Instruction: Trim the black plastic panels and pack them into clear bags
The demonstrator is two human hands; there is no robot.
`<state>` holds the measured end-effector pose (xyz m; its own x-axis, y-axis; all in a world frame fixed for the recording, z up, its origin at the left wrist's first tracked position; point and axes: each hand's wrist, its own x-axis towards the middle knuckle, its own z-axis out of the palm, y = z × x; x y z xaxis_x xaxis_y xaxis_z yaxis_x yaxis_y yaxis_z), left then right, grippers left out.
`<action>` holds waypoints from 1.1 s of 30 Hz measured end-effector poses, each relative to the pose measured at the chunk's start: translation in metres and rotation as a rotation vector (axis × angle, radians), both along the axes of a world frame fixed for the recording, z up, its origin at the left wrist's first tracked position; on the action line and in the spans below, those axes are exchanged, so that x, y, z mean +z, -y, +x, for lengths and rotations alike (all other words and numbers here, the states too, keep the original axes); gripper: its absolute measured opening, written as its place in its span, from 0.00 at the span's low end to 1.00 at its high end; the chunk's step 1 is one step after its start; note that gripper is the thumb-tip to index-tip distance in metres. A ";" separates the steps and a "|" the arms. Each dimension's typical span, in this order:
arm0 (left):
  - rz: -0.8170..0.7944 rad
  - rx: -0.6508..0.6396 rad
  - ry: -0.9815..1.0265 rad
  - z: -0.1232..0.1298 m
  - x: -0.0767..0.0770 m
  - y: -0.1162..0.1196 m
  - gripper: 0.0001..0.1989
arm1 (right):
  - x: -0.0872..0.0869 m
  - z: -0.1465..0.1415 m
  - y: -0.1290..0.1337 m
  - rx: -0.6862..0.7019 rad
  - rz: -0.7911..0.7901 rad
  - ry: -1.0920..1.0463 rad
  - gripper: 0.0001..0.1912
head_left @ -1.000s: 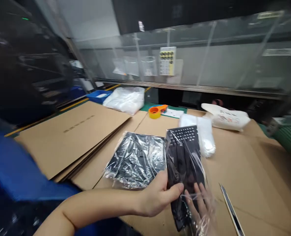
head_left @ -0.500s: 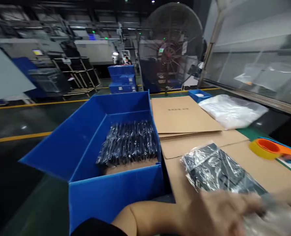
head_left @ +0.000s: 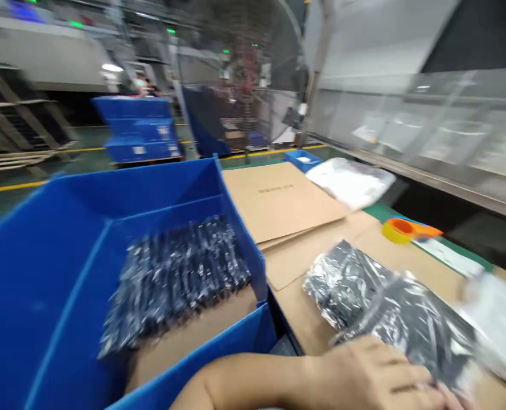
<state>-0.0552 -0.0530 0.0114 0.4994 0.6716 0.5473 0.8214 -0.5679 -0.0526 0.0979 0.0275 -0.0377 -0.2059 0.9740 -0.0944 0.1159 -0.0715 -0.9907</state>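
Note:
My left hand (head_left: 376,376) reaches in from the bottom. Its fingers are curled at the near edge of a clear plastic bag with a flat dark item inside, the near bagged item (head_left: 423,319). That bag overlaps another bagged dark item (head_left: 346,279) lying on the cardboard. A blurred pinkish patch shows beside my left fingertips; whether it belongs to my right hand I cannot make out. To the left, an open blue box (head_left: 235,336) holds a row of several similar bagged dark items (head_left: 180,273), packed on edge against a brown cardboard piece (head_left: 197,330).
Flat cardboard sheets (head_left: 278,199) cover the table. White plastic bags (head_left: 350,179) and a small blue bin (head_left: 303,159) lie at the back. An orange tape dispenser (head_left: 406,229) sits at right, near more clear plastic (head_left: 498,319). Stacked blue boxes (head_left: 139,128) and a large fan (head_left: 246,85) stand beyond.
The view has swung right and closer to the blue box. A second bagged dark item now lies over part of the first, where blurred clear plastic showed before.

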 end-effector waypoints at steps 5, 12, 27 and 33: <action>-0.245 0.194 0.421 -0.035 0.005 -0.022 0.22 | 0.028 -0.009 -0.005 -0.183 -0.273 -0.333 0.30; -0.546 0.331 0.552 -0.066 -0.008 -0.069 0.27 | 0.031 -0.051 -0.043 -0.122 -0.206 -0.322 0.23; -0.557 0.319 0.799 -0.067 -0.042 -0.096 0.21 | 0.040 -0.054 -0.069 0.042 -0.398 -0.322 0.20; -0.578 0.215 1.010 -0.057 -0.029 -0.095 0.27 | 0.044 -0.049 -0.061 -0.004 -0.308 -0.295 0.23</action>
